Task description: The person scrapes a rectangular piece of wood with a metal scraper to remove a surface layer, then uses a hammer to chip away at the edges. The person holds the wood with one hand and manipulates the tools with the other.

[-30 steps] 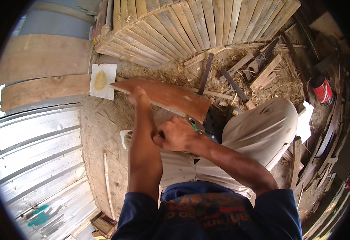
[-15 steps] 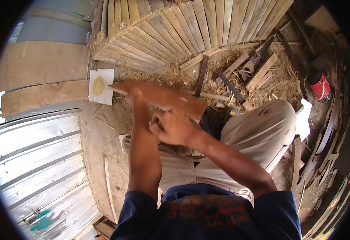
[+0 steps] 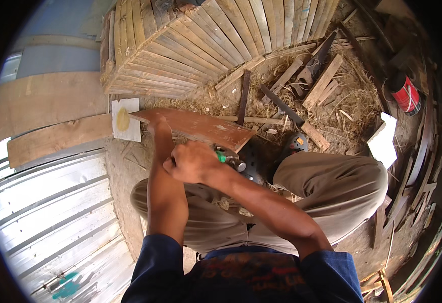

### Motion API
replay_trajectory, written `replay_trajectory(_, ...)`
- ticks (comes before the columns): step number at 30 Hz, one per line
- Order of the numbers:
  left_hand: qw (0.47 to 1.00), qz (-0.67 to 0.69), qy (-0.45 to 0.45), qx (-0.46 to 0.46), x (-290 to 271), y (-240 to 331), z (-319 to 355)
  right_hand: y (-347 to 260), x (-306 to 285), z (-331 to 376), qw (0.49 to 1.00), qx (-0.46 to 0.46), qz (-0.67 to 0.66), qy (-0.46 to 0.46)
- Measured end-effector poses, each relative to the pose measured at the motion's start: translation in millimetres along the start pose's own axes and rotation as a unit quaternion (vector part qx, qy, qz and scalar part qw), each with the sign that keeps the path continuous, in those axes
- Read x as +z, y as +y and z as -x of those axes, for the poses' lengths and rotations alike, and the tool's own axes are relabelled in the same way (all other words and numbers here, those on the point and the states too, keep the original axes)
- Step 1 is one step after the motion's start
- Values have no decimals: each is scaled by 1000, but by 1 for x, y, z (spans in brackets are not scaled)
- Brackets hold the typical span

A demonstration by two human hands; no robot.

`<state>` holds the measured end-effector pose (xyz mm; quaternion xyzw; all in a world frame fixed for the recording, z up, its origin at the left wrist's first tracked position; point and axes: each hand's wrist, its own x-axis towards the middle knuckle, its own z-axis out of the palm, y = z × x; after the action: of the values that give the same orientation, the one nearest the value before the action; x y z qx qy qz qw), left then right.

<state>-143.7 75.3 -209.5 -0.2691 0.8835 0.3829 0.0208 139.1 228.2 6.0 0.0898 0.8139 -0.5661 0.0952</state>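
Note:
A reddish-brown wooden board (image 3: 205, 126) lies slanted in front of my legs, its surface scuffed and worn pale in places. My left hand (image 3: 159, 122) grips it near its left end; some of the fingers are hidden. Just this side of the board's near edge, my right hand (image 3: 193, 162) is closed in a fist above my left forearm. What it holds, if anything, I cannot make out. Beside the right wrist a green and metallic object (image 3: 227, 157) shows in part, too covered to name.
A slatted wooden structure (image 3: 200, 50) stands ahead. Right of the board lie a long dark blade with a wooden handle (image 3: 315, 135), a saw (image 3: 308, 74) and offcuts among shavings. A red can (image 3: 405, 96) is farther right. Corrugated metal sheeting (image 3: 64, 207) stands left.
My right hand has shifted left and slightly down, uncovering the green and metallic object. My knees have spread wider, and the view has moved a little.

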Motion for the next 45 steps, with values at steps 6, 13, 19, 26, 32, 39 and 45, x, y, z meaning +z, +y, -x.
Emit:
replay_trajectory(6, 997, -82, 9, 12, -4, -16, 0, 6, 23, 8, 1000, -19, -9, -17)
replay_trajectory(13, 975, -211, -1, 72, -15, -15, -11, 17, 40, 12, 998, -46, 6, 42)
replay_trajectory(19, 998, -9, 46, -40, -32, -51, -28, 15, 68, 20, 998, -40, 18, -34)
replay_trajectory(26, 997, -17, 58, -57, -33, -34, -3, 19, 65, 25, 998, -52, 17, -19)
replay_trajectory(32, 997, 26, 52, -50, -39, -22, 17, 24, 72, 28, 997, -72, 35, 0)
replay_trajectory(39, 995, 64, 42, -57, -43, -25, 19, 25, 76, 34, 994, -86, 31, 64)
replay_trajectory(45, 994, 29, 58, -87, -41, -32, 11, 24, 76, 35, 994, -91, 27, 58)
